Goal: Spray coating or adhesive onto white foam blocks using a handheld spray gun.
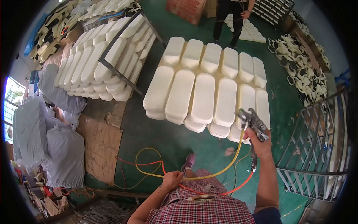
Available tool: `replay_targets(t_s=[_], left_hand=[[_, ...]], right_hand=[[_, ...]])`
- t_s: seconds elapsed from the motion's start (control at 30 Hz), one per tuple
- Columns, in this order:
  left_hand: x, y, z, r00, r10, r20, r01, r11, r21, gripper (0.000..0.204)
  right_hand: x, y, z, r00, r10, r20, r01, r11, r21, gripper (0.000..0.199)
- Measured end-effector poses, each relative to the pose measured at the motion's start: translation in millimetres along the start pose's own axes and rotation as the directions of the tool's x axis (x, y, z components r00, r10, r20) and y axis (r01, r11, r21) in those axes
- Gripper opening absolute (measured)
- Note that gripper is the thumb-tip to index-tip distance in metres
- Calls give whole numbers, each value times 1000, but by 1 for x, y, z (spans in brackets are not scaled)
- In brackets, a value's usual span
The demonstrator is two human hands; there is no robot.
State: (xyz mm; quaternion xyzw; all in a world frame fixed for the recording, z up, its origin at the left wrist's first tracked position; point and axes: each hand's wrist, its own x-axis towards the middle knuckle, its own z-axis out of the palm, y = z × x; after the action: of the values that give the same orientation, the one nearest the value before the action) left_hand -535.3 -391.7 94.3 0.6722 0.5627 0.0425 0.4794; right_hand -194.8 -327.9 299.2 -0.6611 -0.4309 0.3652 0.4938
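Observation:
My right hand (261, 145) grips a metal spray gun (254, 124), held over the near right end of a stack of pale foam blocks (204, 98). A yellow hose (220, 173) runs from the gun's front part, while an orange hose (241, 184) joins the bottom of its handle. Both hoses curve back to my left hand (172, 180), which is closed around them low in front of my checked apron (205, 212). The blocks are long with rounded ends, laid side by side in two rows on top, with more layers beneath.
Another stack of foam blocks (89, 61) leans by a dark metal frame (119, 39) at left. Grey sacks (65, 156) and cardboard (99, 147) lie nearer. A person (232, 16) stands beyond the stack. Metal racks (309, 149) flank the right; a hose loop (149, 149) trails on the green floor.

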Motion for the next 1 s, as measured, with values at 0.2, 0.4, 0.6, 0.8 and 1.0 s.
replay_targets(t_s=[0.2,0.4,0.6,0.8,1.0], left_hand=[[-13,4,-4,1000,-18,25,18,1000,23,30],[-30,-7,1,1000,13,10,-14,999,45,30],[-43,-5,3,997,36,63,-42,995,91,32],[-58,6,9,995,40,93,-51,992,112,33],[-65,30,18,998,-18,65,8,990,141,34]], right_hand=[[-41,-1,3,959,37,281,-32,999,-25,42],[-55,0,-9,996,22,92,-19,999,-30,40],[-92,7,4,983,-4,182,3,1000,1,42],[-107,19,-12,991,9,137,1,997,-79,43],[-96,7,-18,964,-7,267,15,999,-28,42]])
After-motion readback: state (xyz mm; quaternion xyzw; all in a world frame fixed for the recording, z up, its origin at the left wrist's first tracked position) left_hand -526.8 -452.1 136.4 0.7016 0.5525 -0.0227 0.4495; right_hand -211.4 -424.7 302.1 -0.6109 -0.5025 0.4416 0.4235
